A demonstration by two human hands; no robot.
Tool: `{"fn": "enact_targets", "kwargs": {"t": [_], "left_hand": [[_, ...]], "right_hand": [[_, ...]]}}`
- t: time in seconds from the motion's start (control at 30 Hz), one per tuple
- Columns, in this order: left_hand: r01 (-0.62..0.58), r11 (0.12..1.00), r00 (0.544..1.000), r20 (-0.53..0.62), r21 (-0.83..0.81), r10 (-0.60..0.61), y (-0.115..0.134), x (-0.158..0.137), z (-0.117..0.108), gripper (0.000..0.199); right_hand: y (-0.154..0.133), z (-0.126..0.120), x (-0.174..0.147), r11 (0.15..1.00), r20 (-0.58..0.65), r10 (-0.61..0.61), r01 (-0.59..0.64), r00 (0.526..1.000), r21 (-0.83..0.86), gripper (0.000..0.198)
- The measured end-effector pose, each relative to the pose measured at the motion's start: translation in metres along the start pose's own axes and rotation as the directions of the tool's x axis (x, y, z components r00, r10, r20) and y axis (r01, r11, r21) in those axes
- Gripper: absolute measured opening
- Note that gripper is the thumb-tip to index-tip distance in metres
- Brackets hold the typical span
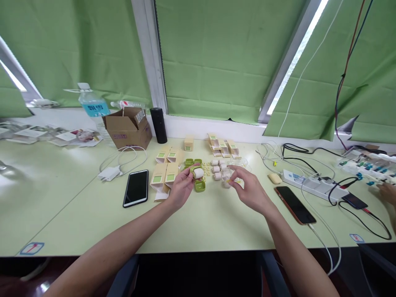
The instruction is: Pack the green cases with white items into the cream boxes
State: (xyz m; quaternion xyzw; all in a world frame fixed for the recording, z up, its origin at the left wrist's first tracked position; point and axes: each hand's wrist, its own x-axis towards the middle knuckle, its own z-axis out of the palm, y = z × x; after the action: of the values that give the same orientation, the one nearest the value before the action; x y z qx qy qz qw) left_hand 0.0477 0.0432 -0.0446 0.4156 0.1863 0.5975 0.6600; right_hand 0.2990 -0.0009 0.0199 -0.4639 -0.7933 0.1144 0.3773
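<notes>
My left hand is closed around a small green case that has a white rounded piece in it. My right hand pinches a clear plastic piece between thumb and fingers, just above the table; its exact kind is too small to make out. Between the hands, several white cylindrical pieces stand in a cluster beside rows of tiny yellow parts. A square green tray-like case sits below my left fingers, with more green cases behind the hand. Clear plastic packaging lies beyond my right hand.
Open cream boxes stand left, with others at the back. A black-screened phone, white charger, cardboard box and black cylinder are leftward. Another phone and a power strip lie right; another person's hand shows.
</notes>
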Motion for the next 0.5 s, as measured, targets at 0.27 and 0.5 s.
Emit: {"fn": "enact_targets", "kwargs": {"t": [0.27, 0.5], "left_hand": [[-0.064, 0.998, 0.997, -0.049, 0.029, 0.065, 0.001, 0.002, -0.004, 0.047], [-0.150, 0.981, 0.986, -0.053, 0.125, 0.157, 0.005, 0.001, -0.004, 0.052]], "right_hand": [[0.017, 0.078, 0.046, 0.657, -0.096, 0.202, -0.062, 0.975, 0.751, 0.054], [0.026, 0.093, 0.028, 0.578, -0.002, 0.235, -0.138, 0.972, 0.804, 0.057]]}}
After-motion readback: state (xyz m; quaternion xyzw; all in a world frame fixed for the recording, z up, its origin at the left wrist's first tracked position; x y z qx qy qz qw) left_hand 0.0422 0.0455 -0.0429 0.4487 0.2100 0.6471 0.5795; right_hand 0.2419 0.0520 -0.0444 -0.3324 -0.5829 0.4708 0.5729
